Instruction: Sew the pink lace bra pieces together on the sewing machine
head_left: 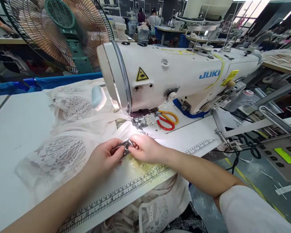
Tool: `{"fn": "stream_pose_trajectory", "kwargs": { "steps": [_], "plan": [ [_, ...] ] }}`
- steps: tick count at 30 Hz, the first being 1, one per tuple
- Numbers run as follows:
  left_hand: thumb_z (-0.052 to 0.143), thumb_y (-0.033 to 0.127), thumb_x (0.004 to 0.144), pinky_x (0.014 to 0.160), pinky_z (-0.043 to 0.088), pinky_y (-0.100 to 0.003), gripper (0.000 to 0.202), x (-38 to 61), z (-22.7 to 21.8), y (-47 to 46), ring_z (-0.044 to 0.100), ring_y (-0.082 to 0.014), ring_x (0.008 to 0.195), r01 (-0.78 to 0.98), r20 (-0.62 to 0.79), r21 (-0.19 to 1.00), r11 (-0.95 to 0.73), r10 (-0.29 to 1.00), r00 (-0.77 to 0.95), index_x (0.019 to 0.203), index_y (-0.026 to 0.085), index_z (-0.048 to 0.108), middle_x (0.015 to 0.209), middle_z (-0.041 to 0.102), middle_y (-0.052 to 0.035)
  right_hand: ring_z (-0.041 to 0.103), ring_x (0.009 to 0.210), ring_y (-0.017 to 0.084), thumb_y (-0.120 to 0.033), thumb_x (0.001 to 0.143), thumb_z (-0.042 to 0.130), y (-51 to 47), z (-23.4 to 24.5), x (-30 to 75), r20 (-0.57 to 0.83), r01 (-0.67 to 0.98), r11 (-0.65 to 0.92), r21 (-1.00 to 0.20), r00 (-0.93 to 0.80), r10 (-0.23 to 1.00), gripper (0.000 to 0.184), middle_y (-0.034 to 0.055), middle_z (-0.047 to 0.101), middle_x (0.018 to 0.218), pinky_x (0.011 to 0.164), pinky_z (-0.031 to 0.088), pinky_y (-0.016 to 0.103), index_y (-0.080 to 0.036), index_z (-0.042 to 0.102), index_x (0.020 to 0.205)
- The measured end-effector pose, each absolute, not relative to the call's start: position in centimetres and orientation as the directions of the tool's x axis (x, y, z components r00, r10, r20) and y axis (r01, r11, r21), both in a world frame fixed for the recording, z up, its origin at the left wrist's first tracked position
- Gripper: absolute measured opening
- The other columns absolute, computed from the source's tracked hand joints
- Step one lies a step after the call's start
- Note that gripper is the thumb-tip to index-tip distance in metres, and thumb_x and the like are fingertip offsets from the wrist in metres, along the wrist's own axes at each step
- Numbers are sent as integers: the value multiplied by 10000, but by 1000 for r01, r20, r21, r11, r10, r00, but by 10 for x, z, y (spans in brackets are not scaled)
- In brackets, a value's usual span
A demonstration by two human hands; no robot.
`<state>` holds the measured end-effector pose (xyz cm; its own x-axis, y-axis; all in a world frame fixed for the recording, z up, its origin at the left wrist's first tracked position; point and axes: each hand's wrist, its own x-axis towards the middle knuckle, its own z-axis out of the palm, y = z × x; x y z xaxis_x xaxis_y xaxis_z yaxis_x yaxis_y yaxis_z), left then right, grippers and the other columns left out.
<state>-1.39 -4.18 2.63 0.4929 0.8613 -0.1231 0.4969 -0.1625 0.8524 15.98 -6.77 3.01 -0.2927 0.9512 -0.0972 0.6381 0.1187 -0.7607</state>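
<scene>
White sleeve [247,210] lies near right; I see left hand [105,157] and right hand [146,149] pinching a metal plate [128,143], apparently.

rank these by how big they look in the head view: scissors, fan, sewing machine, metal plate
1. Sewing machine
2. Fan, cut off by the frame
3. Scissors and metal plate: unsure, as the plate sits nearer and is partly hidden

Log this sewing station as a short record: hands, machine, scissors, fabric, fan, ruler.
Left hand: holding a small metal plate
Right hand: gripping the same plate's other side
Machine: white sewing machine, just beyond the hands
Scissors: red and yellow handles, lying right of the needle area
Fabric: pale lace, left of the hands
Fan: beyond the table, left
Ruler: along the table's near edge
</scene>
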Motion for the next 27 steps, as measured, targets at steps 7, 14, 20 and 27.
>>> {"fn": "stream_pose_trajectory", "kwargs": {
  "steps": [7, 14, 20, 27],
  "plan": [
    [493, 476, 764, 436, 321, -219, 301, -12, 23, -40, 449, -114, 446, 504, -114, 847, -170, 867, 484, 683, 196, 569, 488, 520, 40, 356, 535, 102, -143, 824, 552, -67, 30, 158, -105, 660, 113, -742, -282, 954, 332, -64, 368, 597, 505, 261, 239, -212, 277, 651],
    [548, 563, 728, 485, 418, -237, 384, -9, 34, -42, 520, -139, 499, 435, -155, 896, -90, 855, 495, 768, 186, 612, 545, 580, 16, 555, 585, 99, -137, 818, 570, -61, 43, 180, -113, 468, 98, -878, -402, 909, 274, -66, 452, 566, 542, 357, 197, -178, 370, 634],
    [579, 601, 708, 649, 547, -288, 481, -23, 38, -35, 655, -196, 682, 399, -100, 914, -78, 908, 407, 979, 205, 617, 779, 712, -36, 576, 520, 113, -220, 841, 537, -93, 42, 257, -10, 676, 23, -737, -45, 999, 112, -32, 550, 570, 511, 458, 206, -157, 529, 748],
    [511, 579, 690, 757, 519, -250, 368, -14, 31, -39, 693, -199, 794, 473, -72, 879, -55, 967, 246, 849, 271, 635, 778, 726, 36, 598, 1065, 255, -111, 893, 423, -63, 44, 289, 359, 881, -261, -394, 409, 839, 292, 141, 632, 1153, 860, 492, 350, -177, 632, 1085]
  ]
}}
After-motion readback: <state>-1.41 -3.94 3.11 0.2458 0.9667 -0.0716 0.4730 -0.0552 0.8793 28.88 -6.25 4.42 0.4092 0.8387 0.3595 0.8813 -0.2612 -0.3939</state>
